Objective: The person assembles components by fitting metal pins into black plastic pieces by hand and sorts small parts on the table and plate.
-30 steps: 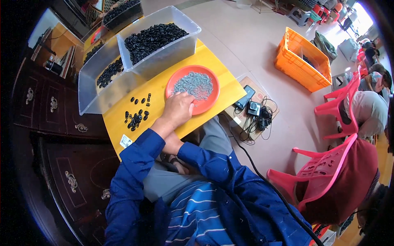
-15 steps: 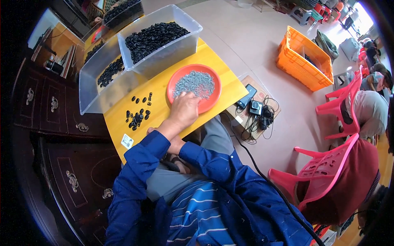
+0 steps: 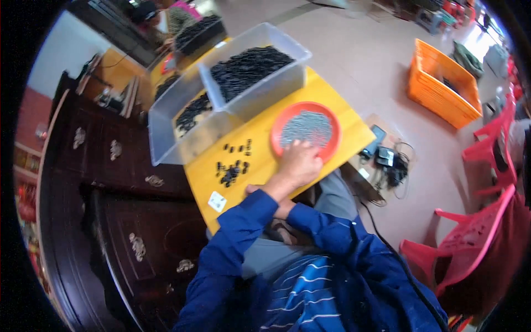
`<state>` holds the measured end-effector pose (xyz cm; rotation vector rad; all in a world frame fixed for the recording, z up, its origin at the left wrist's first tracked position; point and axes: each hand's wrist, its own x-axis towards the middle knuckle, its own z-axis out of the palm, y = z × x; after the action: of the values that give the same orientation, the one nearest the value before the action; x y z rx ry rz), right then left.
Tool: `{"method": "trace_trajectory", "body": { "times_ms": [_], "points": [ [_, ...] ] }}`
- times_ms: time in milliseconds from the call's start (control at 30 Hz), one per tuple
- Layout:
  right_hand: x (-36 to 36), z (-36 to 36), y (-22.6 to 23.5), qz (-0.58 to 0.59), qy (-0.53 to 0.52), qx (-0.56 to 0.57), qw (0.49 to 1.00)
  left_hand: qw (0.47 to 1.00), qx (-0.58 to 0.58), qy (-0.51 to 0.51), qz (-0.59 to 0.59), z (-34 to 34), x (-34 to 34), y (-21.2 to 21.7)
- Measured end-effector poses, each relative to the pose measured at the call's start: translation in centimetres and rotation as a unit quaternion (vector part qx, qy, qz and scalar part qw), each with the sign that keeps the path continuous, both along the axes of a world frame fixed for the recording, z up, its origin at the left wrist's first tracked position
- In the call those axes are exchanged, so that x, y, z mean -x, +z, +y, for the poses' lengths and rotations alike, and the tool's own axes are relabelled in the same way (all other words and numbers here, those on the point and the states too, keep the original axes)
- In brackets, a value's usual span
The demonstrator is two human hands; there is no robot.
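Note:
My left hand (image 3: 300, 165) reaches over the near rim of a round orange-red plate (image 3: 275, 129). Its fingers are curled down at a heap of small grey metal pieces (image 3: 306, 128), which look like screws. Blur and the pile hide whatever the fingertips pinch. My right hand (image 3: 284, 209) is crossed beneath my left wrist at the table's near edge, mostly covered; one fingertip shows on the far side of the forearm. Small black oval parts (image 3: 231, 173) lie loose on the yellow tabletop (image 3: 256, 176), left of the plate.
Two clear plastic bins (image 3: 260, 94) (image 3: 166, 133) with black parts stand behind. A white label (image 3: 217, 202) lies at the table's left. Dark drawers (image 3: 138, 243) flank it. Cables and small devices (image 3: 390, 160), an orange crate (image 3: 442, 88) and pink chairs (image 3: 470, 238) stand right.
The whole view has swung, so the table, plate and bins sit further right and slightly lower. My left hand stays at the grey pieces, and my right hand remains under the left wrist.

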<state>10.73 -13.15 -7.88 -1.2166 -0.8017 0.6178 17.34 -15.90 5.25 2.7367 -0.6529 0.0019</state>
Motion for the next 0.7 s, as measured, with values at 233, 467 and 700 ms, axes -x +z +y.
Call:
{"method": "trace_trajectory", "body": {
  "times_ms": [233,467,700],
  "points": [
    [1.4,2.1,1.9,0.109,-0.018,-0.107,0.988,0.998,-0.006,0.0,-0.055,1.3,1.6,2.0],
    [1.0,1.9,3.2,-0.001,-0.035,-0.075,0.997,0.994,0.048,-0.013,-0.095,1.1,2.2,1.1],
    [0.7,-0.9,6.7,-0.177,-0.041,0.077,0.98,0.988,0.089,-0.026,-0.123,1.3,3.0,0.7]
  ]
}}
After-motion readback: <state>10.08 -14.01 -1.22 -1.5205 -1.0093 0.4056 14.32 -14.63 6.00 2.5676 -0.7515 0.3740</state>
